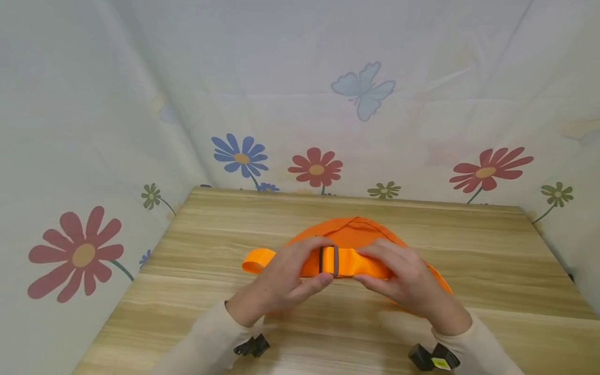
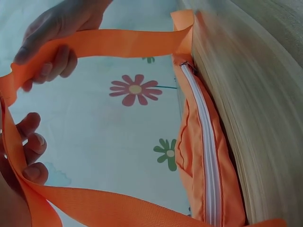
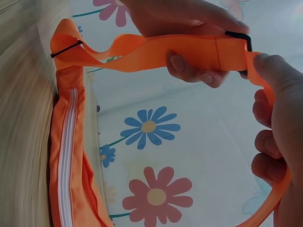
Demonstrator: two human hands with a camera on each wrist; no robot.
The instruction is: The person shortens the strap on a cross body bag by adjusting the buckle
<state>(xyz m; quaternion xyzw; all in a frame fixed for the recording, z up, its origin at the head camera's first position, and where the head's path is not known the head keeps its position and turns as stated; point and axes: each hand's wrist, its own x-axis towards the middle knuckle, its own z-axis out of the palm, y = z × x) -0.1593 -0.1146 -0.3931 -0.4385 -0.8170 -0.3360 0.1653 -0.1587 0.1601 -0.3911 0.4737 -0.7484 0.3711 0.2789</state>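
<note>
1. You have an orange fabric pouch (image 1: 358, 233) at the lower centre of the head view, lying on the pale wood-grain table (image 1: 187, 291); part of it is hidden behind your hands.
2. Flat orange webbing strap (image 1: 348, 262) is raised in front of the pouch. A black rectangular slide buckle (image 1: 335, 261) sits on it, between your two hands.
3. Your left hand (image 1: 281, 276), left of the buckle, pinches strap and buckle edge, index finger above, thumb below.
4. Your right hand (image 1: 409, 273) grips the strap just right of the buckle, thumb below, fingers above.
5. A loop of strap sticks out past your left hand, at left of centre.
6. Right wrist view: white zipper (image 3: 67, 165) runs down the pouch at lower left; a thin black bar (image 3: 66, 48) crosses the strap at upper left.
7. You wear cream sleeves (image 1: 206, 338), with black devices (image 1: 420, 357) at both wrists, along the bottom of the head view.
8. Behind the table hangs a whitish cloth (image 1: 262, 62) printed with red, blue and green flowers, plus a pale blue butterfly (image 1: 364, 94) at upper right of centre.
</note>
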